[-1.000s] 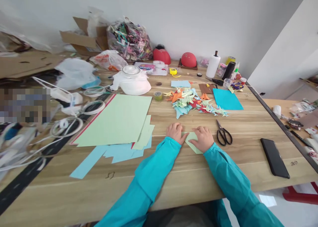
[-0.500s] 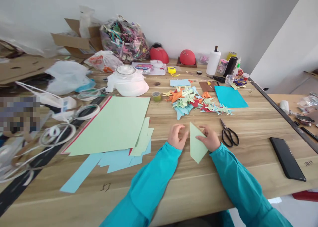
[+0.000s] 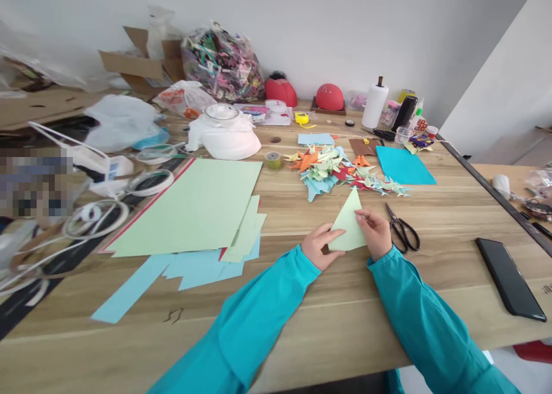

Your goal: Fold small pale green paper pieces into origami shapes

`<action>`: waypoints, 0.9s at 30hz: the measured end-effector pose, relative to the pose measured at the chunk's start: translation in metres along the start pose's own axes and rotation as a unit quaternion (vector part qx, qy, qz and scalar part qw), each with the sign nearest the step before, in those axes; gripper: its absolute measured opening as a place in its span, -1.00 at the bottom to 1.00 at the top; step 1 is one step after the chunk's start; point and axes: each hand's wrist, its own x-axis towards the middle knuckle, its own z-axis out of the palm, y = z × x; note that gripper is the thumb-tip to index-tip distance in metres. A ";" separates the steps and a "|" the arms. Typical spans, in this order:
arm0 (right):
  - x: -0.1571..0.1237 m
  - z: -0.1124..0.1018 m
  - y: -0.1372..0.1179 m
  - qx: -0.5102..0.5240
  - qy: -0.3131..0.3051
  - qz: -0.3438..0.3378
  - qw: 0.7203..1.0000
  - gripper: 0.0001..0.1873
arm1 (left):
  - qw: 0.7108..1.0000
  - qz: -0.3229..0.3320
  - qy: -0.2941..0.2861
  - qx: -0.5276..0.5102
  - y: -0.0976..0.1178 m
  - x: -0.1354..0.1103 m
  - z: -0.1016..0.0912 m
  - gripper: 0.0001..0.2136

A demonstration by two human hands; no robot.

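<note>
Right, a pale green folded paper [image 3: 349, 227] sits between the two hands at mid-table, its sharp tip pointing away toward the heap! The right hand [image 3: 376, 233] pinches its right edge between thumb and finger; the left hand [image 3: 318, 247] lays a finger across the lower left corner, thumb spread below, and whether it truly grips, I can't tell. Just beside the right hand, black scissors [image 3: 404, 233]! Beyond the tip, a heap of colourful folded pieces [image 3: 323, 167], with a turquoise sheet [image 3: 405, 165] to its right. Out left, a large green sheet [image 3: 194, 210] overlaps blue strips [image 3: 129, 290]; far right, a dark phone [image 3: 511, 279].
</note>
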 end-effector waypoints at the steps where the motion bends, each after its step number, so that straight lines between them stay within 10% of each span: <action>1: 0.000 -0.001 0.000 0.005 -0.017 -0.003 1.000 -0.78 | 1.000 -0.001 0.013 -0.008 0.000 0.001 -0.001 -0.65; 9: 0.003 -0.008 -0.004 0.154 -0.146 0.089 0.973 -0.69 | 0.953 -0.168 0.147 -0.205 0.004 0.008 -0.004 -0.77; 15: -0.002 -0.001 -0.006 0.111 -0.227 0.026 0.967 -0.54 | 0.912 -0.280 0.173 -0.246 0.014 0.014 -0.014 -0.75; 27: -0.011 0.008 -0.006 0.057 -0.110 0.012 0.992 -0.78 | 0.895 -0.280 0.159 -0.309 0.020 0.014 -0.003 -0.40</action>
